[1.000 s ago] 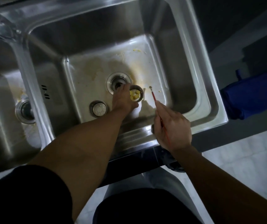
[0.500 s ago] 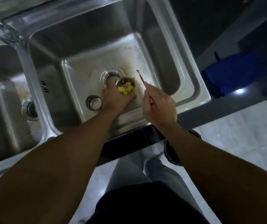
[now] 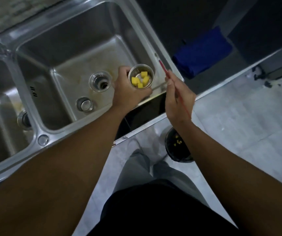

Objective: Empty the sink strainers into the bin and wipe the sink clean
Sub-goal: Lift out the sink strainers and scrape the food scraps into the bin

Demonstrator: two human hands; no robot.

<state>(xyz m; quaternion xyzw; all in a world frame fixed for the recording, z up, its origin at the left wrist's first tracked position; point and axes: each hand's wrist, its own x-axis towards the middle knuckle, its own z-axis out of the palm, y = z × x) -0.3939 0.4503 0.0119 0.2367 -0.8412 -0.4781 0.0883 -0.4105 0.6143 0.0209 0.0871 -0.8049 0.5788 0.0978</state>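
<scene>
Two steel basins make up the sink (image 3: 65, 135), which is set in a table (image 3: 9, 12) whose top behind it is too blurred to make out. Pale tiles cover the floor (image 3: 247, 116) in front of the sink, with dark specks towards the right. The sink's right basin has brownish-yellow stains on its bottom around the open drain (image 3: 101, 81). A round plug (image 3: 85, 104) lies on that basin's bottom, just in front of the drain. The left basin's drain (image 3: 23, 120) shows at the sink's left side.

The left hand (image 3: 128, 94) grips the strainer (image 3: 141, 76) with fingers curled round its wall, holding it upright over the sink's right front corner, clear of the drain. Several yellow cubes (image 3: 139, 80) sit in the strainer.

The right hand (image 3: 177, 97) is just right of the strainer, beyond the sink's front rim, and pinches a thin red stick (image 3: 162, 66). The stick's tip reaches up across the sink's right rim.

The dark bin (image 3: 176, 147) stands on the floor in front of the sink's right corner. It is partly hidden by the right forearm and has yellow bits inside. A blue cloth (image 3: 203, 53) lies to the right of the sink. The person's grey trousers (image 3: 136, 167) fill the space between the forearms.
</scene>
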